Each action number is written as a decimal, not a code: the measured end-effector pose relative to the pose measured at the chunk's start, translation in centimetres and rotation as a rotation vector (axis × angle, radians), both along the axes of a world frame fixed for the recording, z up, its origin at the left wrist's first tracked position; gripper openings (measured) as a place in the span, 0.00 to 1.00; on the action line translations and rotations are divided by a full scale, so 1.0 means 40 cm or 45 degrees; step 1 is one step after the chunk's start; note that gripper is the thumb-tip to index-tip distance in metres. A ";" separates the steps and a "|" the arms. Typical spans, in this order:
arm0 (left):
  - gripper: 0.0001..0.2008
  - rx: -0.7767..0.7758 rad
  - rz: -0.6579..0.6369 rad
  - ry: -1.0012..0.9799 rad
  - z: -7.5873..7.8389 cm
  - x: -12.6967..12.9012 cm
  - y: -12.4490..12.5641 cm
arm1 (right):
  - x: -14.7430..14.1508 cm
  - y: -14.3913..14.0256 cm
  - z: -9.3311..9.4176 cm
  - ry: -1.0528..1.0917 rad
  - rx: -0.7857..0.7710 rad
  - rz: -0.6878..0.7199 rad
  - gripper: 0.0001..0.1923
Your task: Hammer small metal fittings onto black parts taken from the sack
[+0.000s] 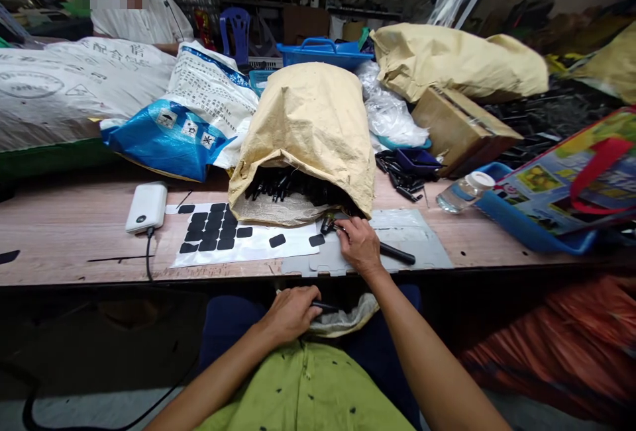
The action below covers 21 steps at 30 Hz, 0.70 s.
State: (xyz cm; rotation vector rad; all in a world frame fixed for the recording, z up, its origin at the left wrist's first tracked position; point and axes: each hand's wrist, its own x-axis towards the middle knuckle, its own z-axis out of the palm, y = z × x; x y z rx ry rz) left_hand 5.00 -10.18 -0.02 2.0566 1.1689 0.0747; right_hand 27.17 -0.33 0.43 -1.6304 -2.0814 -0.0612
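Spilling of black parts (281, 186) from the sack (311, 113) mid-frame could be caused by a nudge from the right hand (360, 243), grip unclear, with a black tube (326, 306) gripped by the left hand (292, 312), lower centre.

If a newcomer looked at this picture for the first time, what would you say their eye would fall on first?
Most likely the big tan sack in the middle of the bench, its open mouth showing black pieces inside. The person's right hand, by the mouth's lower right corner, might come next, then the red-strapped printed bag at the far right.
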 end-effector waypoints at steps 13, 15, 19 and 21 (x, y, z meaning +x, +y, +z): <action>0.19 0.044 0.185 0.483 -0.048 0.044 0.021 | 0.002 -0.001 -0.001 0.003 0.015 -0.008 0.11; 0.15 0.013 0.088 0.354 -0.004 0.030 0.023 | 0.001 -0.002 -0.001 0.001 0.015 -0.011 0.11; 0.14 -0.147 0.176 -0.042 0.101 -0.016 0.116 | -0.001 -0.004 -0.004 -0.006 0.023 -0.018 0.11; 0.18 -0.085 0.443 -0.139 0.141 -0.046 0.205 | -0.001 -0.003 -0.004 -0.003 0.024 -0.021 0.11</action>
